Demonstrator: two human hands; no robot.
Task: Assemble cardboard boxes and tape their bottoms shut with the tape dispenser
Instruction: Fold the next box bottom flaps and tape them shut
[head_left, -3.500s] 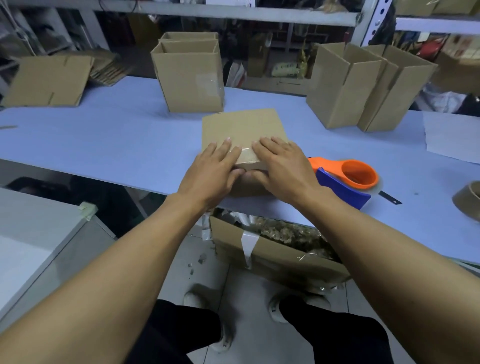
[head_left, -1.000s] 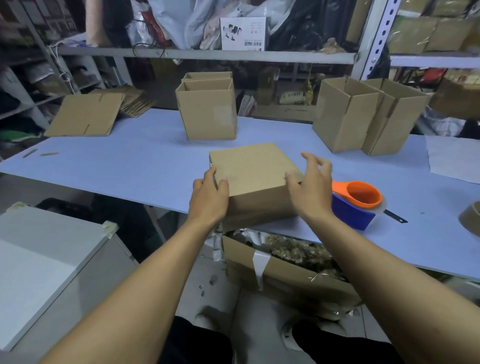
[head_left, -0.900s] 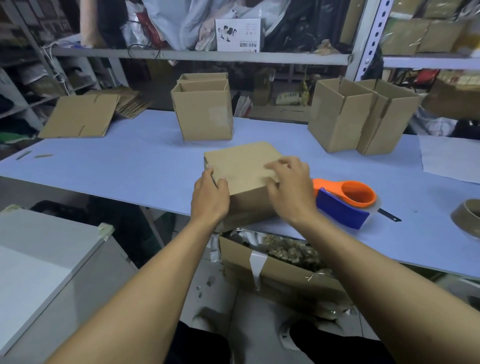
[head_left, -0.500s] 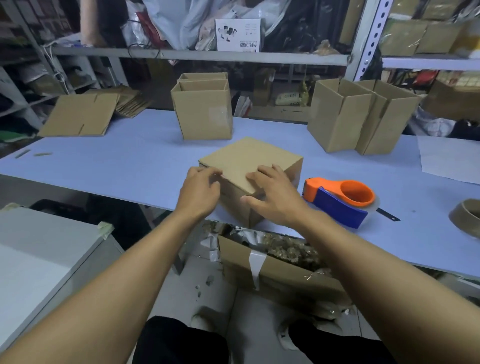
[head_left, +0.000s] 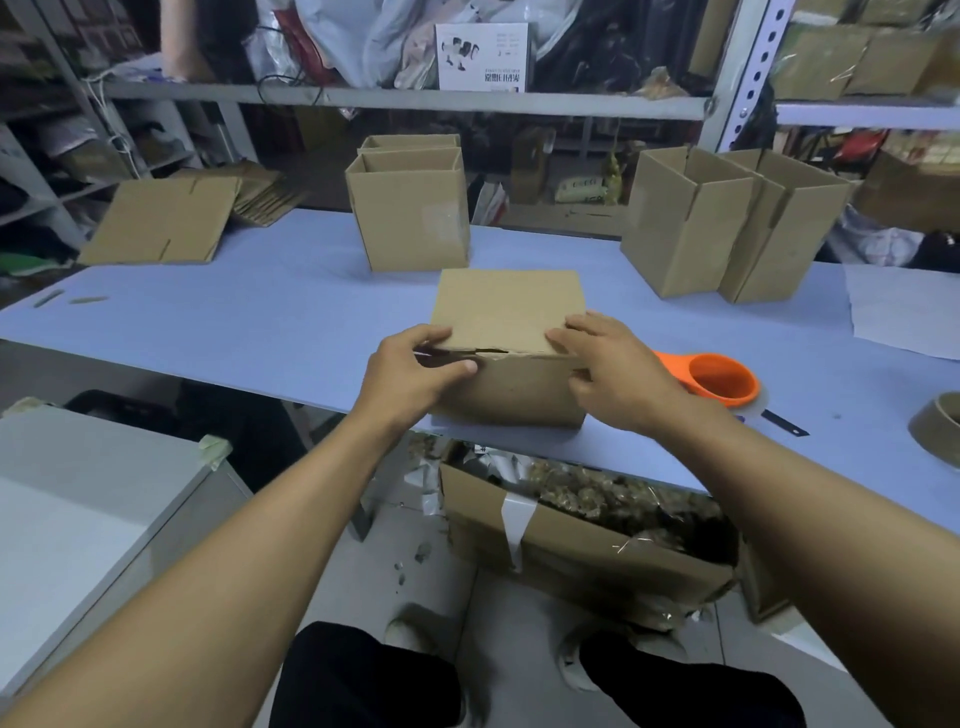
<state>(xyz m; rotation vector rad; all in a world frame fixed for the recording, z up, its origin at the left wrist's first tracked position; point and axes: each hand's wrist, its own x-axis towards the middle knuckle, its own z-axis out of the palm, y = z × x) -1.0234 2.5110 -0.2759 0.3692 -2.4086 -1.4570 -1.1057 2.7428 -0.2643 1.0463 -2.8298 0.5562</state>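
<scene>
The small brown cardboard box (head_left: 511, 358) was held at the near edge of the pale blue desk (head_left: 260, 312), pinched at its slightly gaping top seam by the left hand (head_left: 410, 376) and right hand (head_left: 610, 371), so flap spring-back was judged likely before taping.

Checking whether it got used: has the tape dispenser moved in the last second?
No. The tape dispenser lies at the same spot on the table, right of the box, below the paired boxes.
</scene>
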